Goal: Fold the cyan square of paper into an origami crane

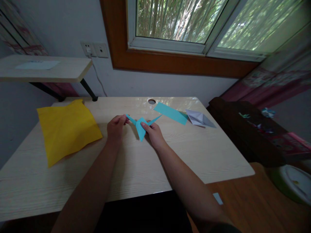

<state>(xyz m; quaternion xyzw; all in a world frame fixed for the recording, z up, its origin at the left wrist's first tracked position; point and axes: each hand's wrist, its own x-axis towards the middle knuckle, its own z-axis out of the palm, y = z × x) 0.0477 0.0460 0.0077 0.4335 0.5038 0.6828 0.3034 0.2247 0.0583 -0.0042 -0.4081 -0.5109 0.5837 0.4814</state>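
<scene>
A light-blue origami crane [140, 128] is held between my two hands over the desk, with two thin points sticking out and a wider flap hanging toward me. My left hand [116, 127] pinches the tip of the left point between thumb and fingers. On the other side, my right hand [154, 132] grips the body near the centre, its thumb pressed on the front and its other fingers partly hidden behind. The right point rises free above that hand.
A yellow sheet [69, 131] lies creased on the desk [143, 174] at left. Right of my hands are a blue paper strip [171, 113] and a folded white paper piece [199, 117]. A raised shelf [70, 69] stands at the back left, near a cable hole [152, 101].
</scene>
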